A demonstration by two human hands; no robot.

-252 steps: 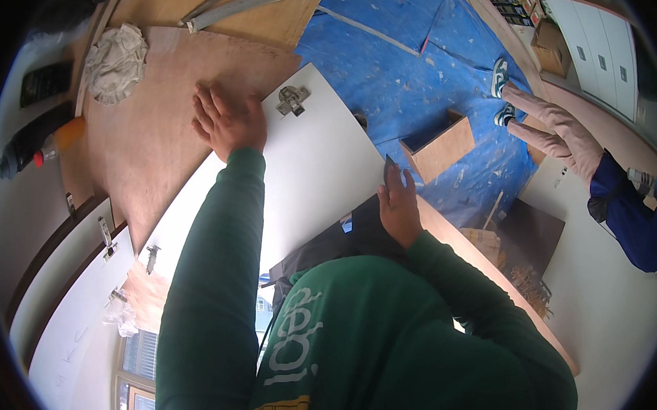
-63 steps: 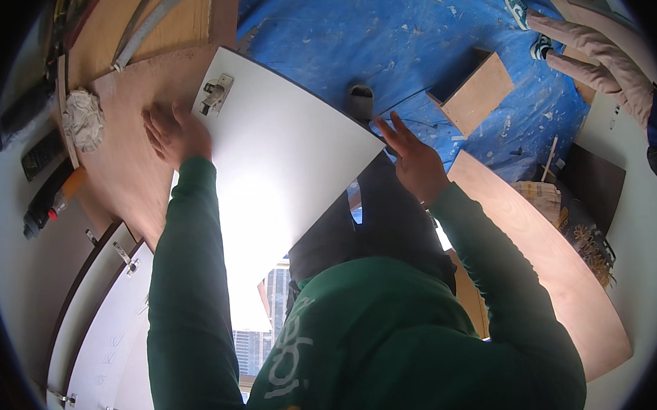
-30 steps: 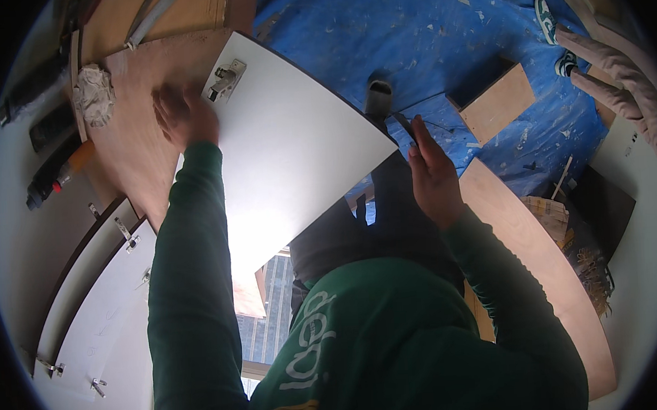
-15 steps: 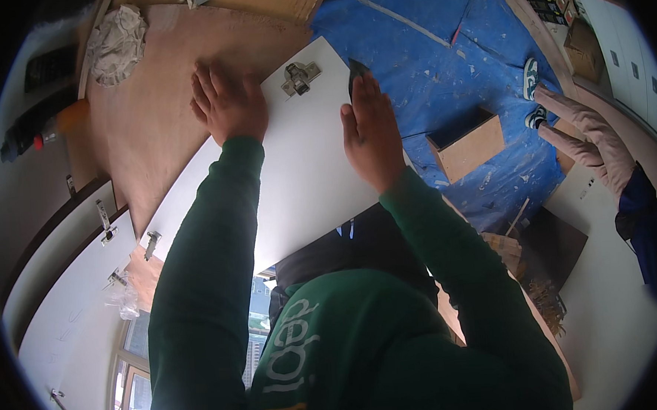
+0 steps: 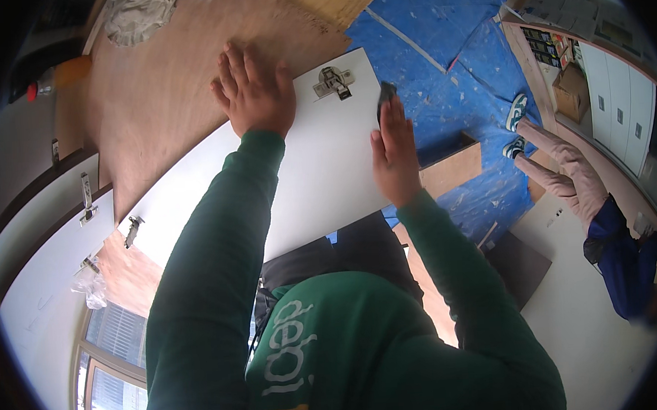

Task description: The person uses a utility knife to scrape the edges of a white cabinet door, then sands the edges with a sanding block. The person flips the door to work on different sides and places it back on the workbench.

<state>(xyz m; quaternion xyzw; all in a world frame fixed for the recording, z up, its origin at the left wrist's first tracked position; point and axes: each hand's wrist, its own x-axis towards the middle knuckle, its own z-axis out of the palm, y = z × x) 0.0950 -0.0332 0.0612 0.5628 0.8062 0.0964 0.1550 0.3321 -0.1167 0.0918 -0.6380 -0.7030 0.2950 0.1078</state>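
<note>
A long white cabinet door panel (image 5: 326, 168) lies in front of me, with a metal hinge (image 5: 334, 83) near its far end and another hinge (image 5: 132, 231) at its near left corner. My left hand (image 5: 257, 94) rests flat across the panel's left edge, fingers spread over the wooden board beneath. Along the right edge, my right hand (image 5: 395, 153) has its fingers together around a small dark flat piece (image 5: 387, 93). That piece sits against the panel's edge; the fingers partly hide it, so its kind is unclear.
The panel lies on a wooden board (image 5: 166, 87). Crumpled pale cloth (image 5: 139, 16) is at the far left. More white doors with hinges (image 5: 55, 241) stand at left. Blue sheeting (image 5: 439, 43) covers the floor, with a wooden box (image 5: 453, 170) on it. Another person (image 5: 564, 170) stands at right.
The whole view has shifted, showing more of the other person. My right hand and the dark piece have slid slightly toward me along the edge. My left hand stays flat beside the panel's far end.
</note>
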